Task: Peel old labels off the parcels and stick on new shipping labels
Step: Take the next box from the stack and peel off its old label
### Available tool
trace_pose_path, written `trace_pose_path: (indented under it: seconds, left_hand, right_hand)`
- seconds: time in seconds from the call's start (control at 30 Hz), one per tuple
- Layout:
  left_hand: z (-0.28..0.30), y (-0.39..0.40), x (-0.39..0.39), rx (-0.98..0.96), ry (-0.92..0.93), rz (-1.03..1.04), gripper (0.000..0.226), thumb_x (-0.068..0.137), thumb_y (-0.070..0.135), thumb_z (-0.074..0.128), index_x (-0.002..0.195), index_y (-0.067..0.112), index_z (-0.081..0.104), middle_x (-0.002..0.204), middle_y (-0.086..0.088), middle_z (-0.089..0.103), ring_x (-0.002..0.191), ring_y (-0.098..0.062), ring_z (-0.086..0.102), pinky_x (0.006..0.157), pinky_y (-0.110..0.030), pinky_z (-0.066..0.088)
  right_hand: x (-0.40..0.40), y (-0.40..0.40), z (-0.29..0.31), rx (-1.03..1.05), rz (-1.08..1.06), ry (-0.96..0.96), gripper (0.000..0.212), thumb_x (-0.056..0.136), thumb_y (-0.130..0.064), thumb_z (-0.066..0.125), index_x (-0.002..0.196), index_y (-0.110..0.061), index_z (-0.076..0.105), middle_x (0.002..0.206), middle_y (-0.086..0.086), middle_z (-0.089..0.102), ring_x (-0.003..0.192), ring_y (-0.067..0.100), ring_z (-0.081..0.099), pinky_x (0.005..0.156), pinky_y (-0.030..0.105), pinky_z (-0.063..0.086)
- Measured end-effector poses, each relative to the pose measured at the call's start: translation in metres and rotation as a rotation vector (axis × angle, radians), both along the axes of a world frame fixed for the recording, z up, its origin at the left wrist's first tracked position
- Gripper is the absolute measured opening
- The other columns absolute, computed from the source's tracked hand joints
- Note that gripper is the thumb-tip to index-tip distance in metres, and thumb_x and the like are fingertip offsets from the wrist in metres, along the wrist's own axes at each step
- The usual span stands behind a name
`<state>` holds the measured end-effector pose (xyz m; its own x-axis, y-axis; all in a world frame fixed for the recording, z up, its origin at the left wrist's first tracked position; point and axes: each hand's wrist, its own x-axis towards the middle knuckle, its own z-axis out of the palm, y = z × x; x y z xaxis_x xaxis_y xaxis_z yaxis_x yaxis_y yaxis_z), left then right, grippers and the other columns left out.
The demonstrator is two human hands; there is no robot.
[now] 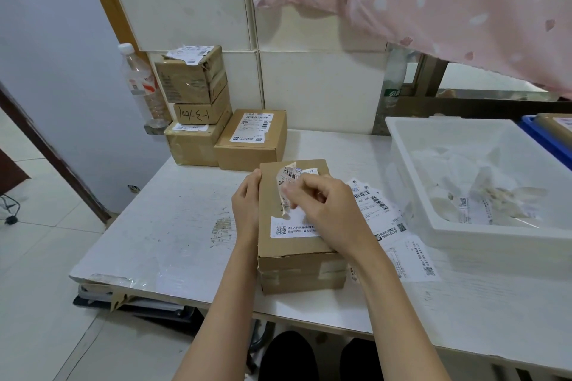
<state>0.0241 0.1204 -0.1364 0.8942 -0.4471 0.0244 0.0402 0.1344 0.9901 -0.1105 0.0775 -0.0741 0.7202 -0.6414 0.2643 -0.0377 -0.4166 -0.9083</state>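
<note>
Fingers (pixel 294 193) of the right hand (pixel 322 210) pinch the old label (pixel 289 182) — its print blurred.

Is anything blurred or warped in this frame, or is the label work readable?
Head view: right hand and the peeling old label are motion-smeared; left hand and parcel sharper; wide-angle bends the table edges; lighting soft, no harsh glare.

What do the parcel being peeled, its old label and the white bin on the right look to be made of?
Parcel: matte brown cardboard, taped seams. Old label: thin white paper, curling and tearing as it lifts. White bin: smooth, slightly translucent, probably plastic.
</note>
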Motion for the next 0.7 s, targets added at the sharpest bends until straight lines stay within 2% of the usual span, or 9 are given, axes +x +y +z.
trace_pose_path:
  seconds: [0.1,0.17,0.23,0.37,0.47,0.5,0.57,0.63,0.7]
  left_hand:
    - [-0.002,-0.003,0.003,0.011,-0.026,0.008,0.033,0.101,0.022,0.050,0.070,0.023,0.059,0.055,0.015,0.059,0.056,-0.002,0.051,0.057,-0.017,0.042]
    - [-0.003,-0.003,0.004,0.020,-0.059,0.018,0.032,0.102,0.022,0.048,0.071,0.024,0.058,0.055,0.020,0.060,0.056,0.005,0.054,0.056,-0.007,0.041]
    - [-0.007,-0.004,0.006,0.040,-0.096,0.013,0.037,0.102,0.024,0.047,0.066,0.021,0.052,0.051,0.014,0.054,0.053,-0.002,0.048,0.053,-0.011,0.039]
    - [-0.010,-0.005,0.008,0.022,-0.075,0.025,0.033,0.102,0.023,0.049,0.070,0.019,0.053,0.057,0.011,0.054,0.056,-0.002,0.047,0.054,-0.011,0.039]
    - [-0.009,-0.005,0.007,0.060,-0.120,0.014,0.031,0.103,0.018,0.047,0.075,0.029,0.053,0.061,0.026,0.061,0.060,0.016,0.052,0.059,0.000,0.038]
    - [-0.008,-0.004,0.006,0.065,-0.123,0.012,0.030,0.103,0.017,0.046,0.077,0.028,0.053,0.063,0.023,0.062,0.059,0.017,0.051,0.059,0.000,0.038]
    - [-0.009,-0.004,0.007,0.088,-0.160,0.011,0.025,0.103,0.016,0.047,0.082,0.023,0.056,0.073,0.014,0.060,0.060,0.015,0.052,0.060,-0.001,0.039]
    - [-0.008,-0.004,0.008,0.109,-0.173,0.011,0.025,0.103,0.018,0.047,0.082,0.027,0.055,0.080,0.014,0.058,0.063,0.015,0.053,0.061,-0.002,0.039]
    - [-0.008,-0.004,0.007,0.092,-0.131,0.014,0.025,0.103,0.024,0.046,0.080,0.024,0.055,0.078,0.011,0.055,0.061,0.009,0.052,0.059,-0.004,0.040]
  right_hand:
    - [0.002,0.008,-0.001,-0.214,0.021,0.048,0.010,0.075,-0.020,0.068,0.069,-0.020,0.061,0.062,-0.009,0.049,0.060,0.008,0.047,0.061,0.022,0.039]
    - [0.003,0.012,-0.002,-0.371,0.052,0.151,0.009,0.069,-0.024,0.070,0.070,-0.023,0.061,0.066,-0.009,0.053,0.065,0.009,0.052,0.064,0.017,0.037]
    - [0.004,0.013,-0.001,-0.431,0.073,0.226,0.015,0.067,-0.028,0.073,0.070,-0.025,0.059,0.067,-0.011,0.054,0.068,0.007,0.053,0.068,0.016,0.034]
    - [0.003,0.012,0.000,-0.305,0.098,0.241,0.016,0.067,-0.027,0.076,0.069,-0.024,0.061,0.067,-0.011,0.057,0.064,0.005,0.051,0.068,0.017,0.038]
    - [0.003,0.015,0.003,-0.221,0.095,0.275,0.013,0.067,-0.020,0.075,0.067,-0.024,0.062,0.065,-0.011,0.058,0.061,0.003,0.050,0.065,0.017,0.040]
    - [0.003,0.015,0.004,-0.202,0.091,0.284,0.013,0.067,-0.018,0.074,0.067,-0.023,0.063,0.064,-0.012,0.057,0.060,0.002,0.049,0.065,0.018,0.041]
    - [0.003,0.015,0.005,-0.157,0.088,0.287,0.010,0.066,-0.016,0.074,0.068,-0.020,0.065,0.060,-0.013,0.056,0.058,0.002,0.049,0.066,0.020,0.045]
    - [0.003,0.015,0.006,-0.129,0.089,0.281,0.008,0.066,-0.015,0.073,0.068,-0.019,0.066,0.058,-0.013,0.056,0.057,0.001,0.049,0.066,0.022,0.046]
    - [0.003,0.016,0.005,-0.116,0.086,0.270,0.009,0.065,-0.014,0.073,0.066,-0.019,0.066,0.057,-0.013,0.056,0.056,0.002,0.049,0.064,0.022,0.046]
